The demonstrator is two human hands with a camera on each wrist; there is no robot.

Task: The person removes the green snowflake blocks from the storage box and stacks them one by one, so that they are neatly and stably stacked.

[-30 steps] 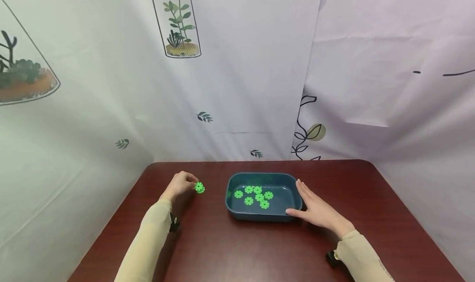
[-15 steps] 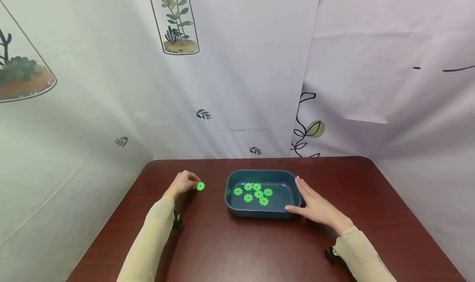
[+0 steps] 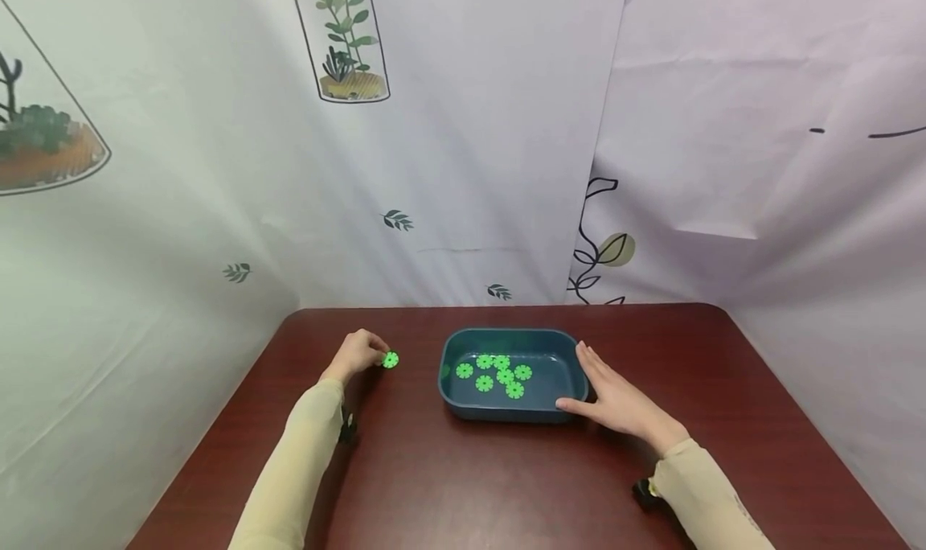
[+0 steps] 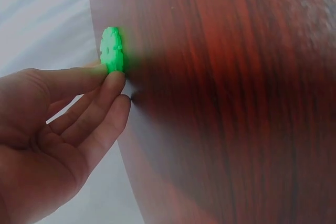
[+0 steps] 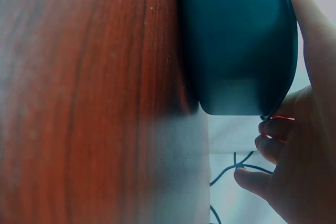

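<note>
At the table's left, my left hand [image 3: 356, 354] pinches a green notched disc [image 3: 391, 360] between thumb and fingertips. The left wrist view shows this disc [image 4: 111, 50] nearly edge-on above the wood; it looks thick, and I cannot tell whether several are stacked. A dark blue-green rectangular tray [image 3: 463, 412] sits mid-table with several similar green discs [image 3: 484, 383] lying flat inside. My right hand [image 3: 622, 401] rests against the tray's right end, fingers extended along the far corner and thumb on the near rim. In the right wrist view the tray's side wall [image 5: 236, 45] hides its contents.
The dark red wooden table [image 3: 448, 494] ends at a back edge beneath a white printed curtain [image 3: 463, 132], which also hangs along both sides. Black camera mounts [image 3: 644, 494] are on the wrists.
Two overlapping green discs showed at my left fingertips a second ago; now they appear as one outline. The head view has tilted slightly. My right hand keeps its place on the tray.
</note>
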